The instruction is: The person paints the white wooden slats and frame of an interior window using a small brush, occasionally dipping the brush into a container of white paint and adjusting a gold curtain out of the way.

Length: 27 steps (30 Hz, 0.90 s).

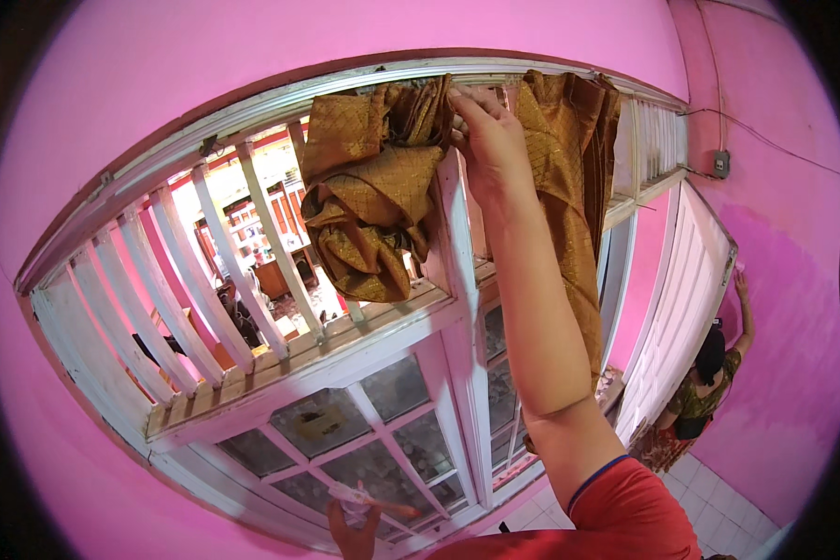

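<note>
My right hand [485, 121] reaches up to the rail, its thumb and fingers closed on the gathered top edge of a brown-gold patterned curtain [373, 215]. Left of that hand, the cloth is bunched up and hangs in a short swag. To its right, another brown-gold length [560, 187] falls in long folds, partly behind my forearm. Low in the view, my left hand [353, 532] is closed around a whitish, crumpled-looking thing [355, 501] with an orange-brown, stick-like end. Its kind is unclear.
A metal curtain rail [252, 112] runs above a white slatted vent [224, 271] and paned window [373, 420]. At right, another person [705, 392] reaches up to the pink wall beside an open white shutter [686, 289]. A socket box [721, 164] with cables hangs there.
</note>
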Available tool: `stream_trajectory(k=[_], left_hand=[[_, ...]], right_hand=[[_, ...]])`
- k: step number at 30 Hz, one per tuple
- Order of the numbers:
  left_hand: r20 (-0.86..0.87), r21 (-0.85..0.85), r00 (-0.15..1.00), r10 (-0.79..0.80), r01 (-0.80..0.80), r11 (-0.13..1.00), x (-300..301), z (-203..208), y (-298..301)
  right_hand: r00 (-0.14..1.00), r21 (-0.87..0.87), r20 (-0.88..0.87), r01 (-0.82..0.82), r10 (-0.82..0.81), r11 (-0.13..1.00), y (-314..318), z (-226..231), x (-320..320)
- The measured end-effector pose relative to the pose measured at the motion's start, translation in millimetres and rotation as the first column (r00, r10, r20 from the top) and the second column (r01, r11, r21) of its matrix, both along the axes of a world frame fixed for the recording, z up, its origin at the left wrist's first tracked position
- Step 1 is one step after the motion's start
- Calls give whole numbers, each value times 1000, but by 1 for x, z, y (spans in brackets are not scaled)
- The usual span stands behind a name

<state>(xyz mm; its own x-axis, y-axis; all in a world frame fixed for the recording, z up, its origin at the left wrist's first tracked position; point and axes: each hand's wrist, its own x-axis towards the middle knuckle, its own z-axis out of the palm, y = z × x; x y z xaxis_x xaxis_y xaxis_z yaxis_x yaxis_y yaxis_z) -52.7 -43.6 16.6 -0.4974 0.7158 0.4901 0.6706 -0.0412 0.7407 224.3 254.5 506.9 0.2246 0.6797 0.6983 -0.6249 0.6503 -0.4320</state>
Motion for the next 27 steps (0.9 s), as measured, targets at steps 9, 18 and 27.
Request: stream_trajectory(k=[9,18,27], left_hand=[[41,11,999,-12,11,1000,5,-5,-1],[23,23,1000,4,-4,1000,7,-3,0],[3,51,1000,6,-6,999,10,4,3]], right_hand=[[952,-19,-150,-274,269,961,20,15,20],[978,-27,118,-171,173,985,-6,17,7],[961,9,-50,-271,271,962,30,18,13]])
